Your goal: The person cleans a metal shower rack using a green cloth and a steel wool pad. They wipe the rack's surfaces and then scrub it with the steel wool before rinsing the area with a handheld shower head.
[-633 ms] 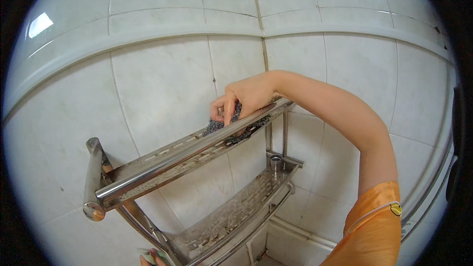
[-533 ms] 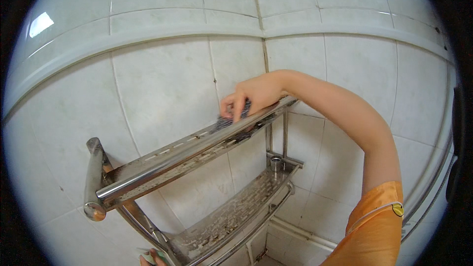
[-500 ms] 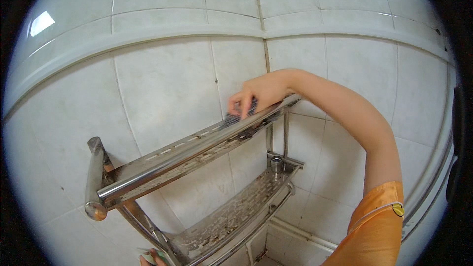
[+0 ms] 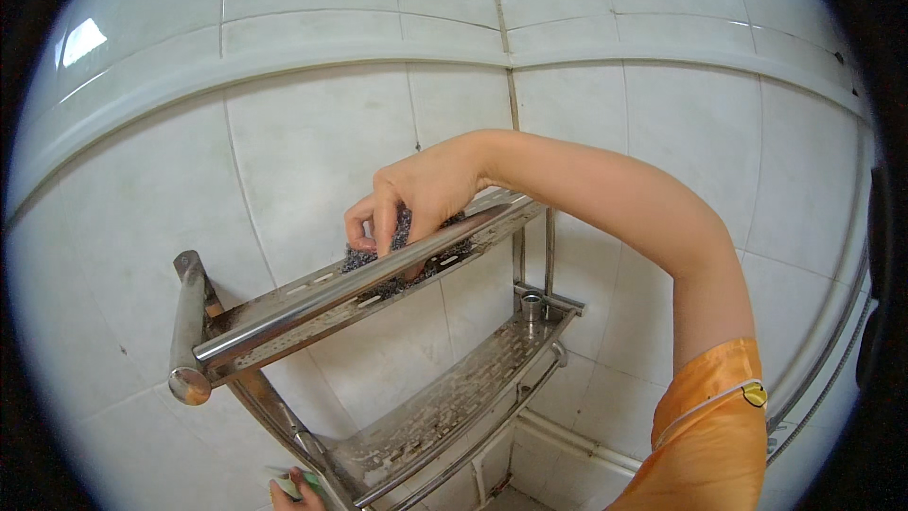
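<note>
My right hand [image 4: 426, 191] reaches over the front rail [image 4: 350, 284] of the metal rack's upper shelf. Its bent fingers press a dark grey, speckled scrubbing cloth [image 4: 357, 259] onto the slotted shelf surface. More of the cloth shows below the rail, mirrored in the shiny metal or seen through the gap; I cannot tell which. At the bottom edge, only the fingers of my left hand [image 4: 301, 497] show, closed beside the rack's lower left support. A pale green thing [image 4: 286, 479] sits at those fingers; its kind is too cut off to tell.
The lower shelf [image 4: 445, 407] is perforated and stained, with a small metal cup holder [image 4: 532, 305] at its right end. Tiled walls [image 4: 312, 161] meet in a corner behind the rack. A flexible metal hose [image 4: 823, 407] runs along the right wall.
My right hand has slid the cloth leftward and down along the upper shelf, and the forearm followed. My left hand stays low beside the rack.
</note>
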Motion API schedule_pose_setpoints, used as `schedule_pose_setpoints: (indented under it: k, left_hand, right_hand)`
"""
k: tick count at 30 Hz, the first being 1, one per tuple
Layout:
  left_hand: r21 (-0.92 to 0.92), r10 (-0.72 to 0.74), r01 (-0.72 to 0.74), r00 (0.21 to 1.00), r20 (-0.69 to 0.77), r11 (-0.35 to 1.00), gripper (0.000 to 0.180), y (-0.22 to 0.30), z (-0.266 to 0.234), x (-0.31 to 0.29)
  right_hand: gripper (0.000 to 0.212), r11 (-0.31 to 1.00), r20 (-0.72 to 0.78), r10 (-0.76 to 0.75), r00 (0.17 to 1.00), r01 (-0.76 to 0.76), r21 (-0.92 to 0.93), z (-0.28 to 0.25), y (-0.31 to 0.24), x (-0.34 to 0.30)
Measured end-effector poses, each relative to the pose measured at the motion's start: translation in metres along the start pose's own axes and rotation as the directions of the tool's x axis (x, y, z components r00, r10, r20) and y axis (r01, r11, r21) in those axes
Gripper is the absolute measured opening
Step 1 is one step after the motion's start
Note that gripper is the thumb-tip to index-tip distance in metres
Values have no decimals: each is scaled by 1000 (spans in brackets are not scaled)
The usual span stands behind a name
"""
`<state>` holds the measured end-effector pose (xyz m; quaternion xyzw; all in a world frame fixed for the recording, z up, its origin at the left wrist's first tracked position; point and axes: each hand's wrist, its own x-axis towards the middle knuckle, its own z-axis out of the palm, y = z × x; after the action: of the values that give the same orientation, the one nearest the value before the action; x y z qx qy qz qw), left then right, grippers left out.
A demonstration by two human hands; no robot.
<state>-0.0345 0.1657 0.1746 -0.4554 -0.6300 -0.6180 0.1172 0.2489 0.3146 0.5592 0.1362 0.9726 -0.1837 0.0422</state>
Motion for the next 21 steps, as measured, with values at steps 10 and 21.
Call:
schedule_pose_setpoints:
  k: [10,21]
  left_hand:
    - [14,23,-22,996,-85,1000,16,-14,12,-1]
    - [23,18,-18,1000,-13,1000,11,0,-5,2]
  right_hand:
    - [25,992,-24,127,992,-126,13,-8,31,-49]
    - [26,986,-73,12,997,-24,-165,-4,46,-40]
